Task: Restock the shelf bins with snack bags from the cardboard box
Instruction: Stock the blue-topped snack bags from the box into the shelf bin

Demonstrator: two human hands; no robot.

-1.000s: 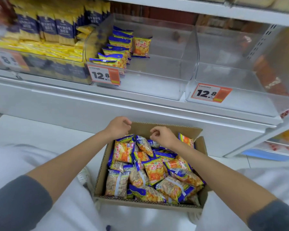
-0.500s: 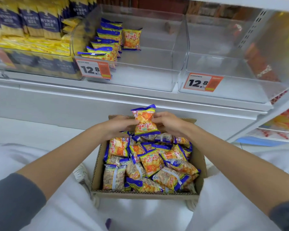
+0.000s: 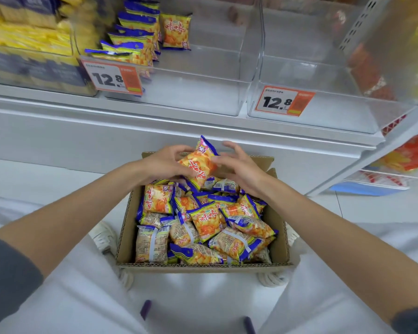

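An open cardboard box (image 3: 126, 239) on the floor between my knees holds several orange-and-blue snack bags (image 3: 206, 221). Above its far end, my left hand (image 3: 159, 166) grips one snack bag (image 3: 199, 162), tilted with its top pointing up and left. My right hand (image 3: 239, 165) is beside the bag with fingers spread, its thumb touching the bag's right edge. On the shelf above, the middle clear bin (image 3: 203, 92) holds a row of the same bags (image 3: 135, 37) along its left side and one standing bag at the back. The right clear bin (image 3: 323, 68) has nothing in it.
Orange price tags (image 3: 114, 78) reading 12.8 hang on both bin fronts. A left bin (image 3: 29, 73) is packed with yellow and dark blue packs. Red packs (image 3: 410, 155) lie on a lower shelf at right. My white-trousered knees flank the box.
Both hands reached into the box's far end, lifted one snack bag out, and the bag has turned from upright to tilted. The view has moved closer to the shelf.
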